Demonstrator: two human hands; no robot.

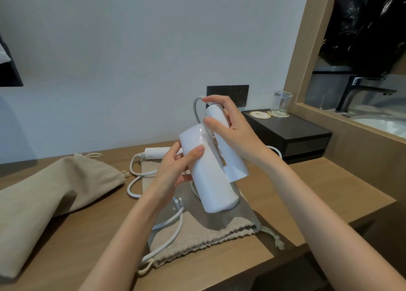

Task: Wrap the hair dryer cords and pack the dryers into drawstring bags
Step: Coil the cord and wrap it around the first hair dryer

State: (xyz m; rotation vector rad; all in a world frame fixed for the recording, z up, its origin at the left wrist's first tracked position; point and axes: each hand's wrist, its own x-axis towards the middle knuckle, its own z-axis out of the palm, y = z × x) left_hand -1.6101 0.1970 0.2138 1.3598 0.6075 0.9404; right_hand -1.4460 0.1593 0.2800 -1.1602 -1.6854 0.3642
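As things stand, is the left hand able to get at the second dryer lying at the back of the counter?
Probably not yet: the left hand grips the held dryer by its barrel, the right hand by its handle. The second dryer lies just behind with nothing between, so letting go should suffice.

Both hands hold a white hair dryer (211, 169) above a beige drawstring bag (211, 231): left hand (175, 169) on its barrel, right hand (232, 130) on its handle.

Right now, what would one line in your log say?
left hand grips hair dryer | right hand grips its handle | cord loose over drawstring bag
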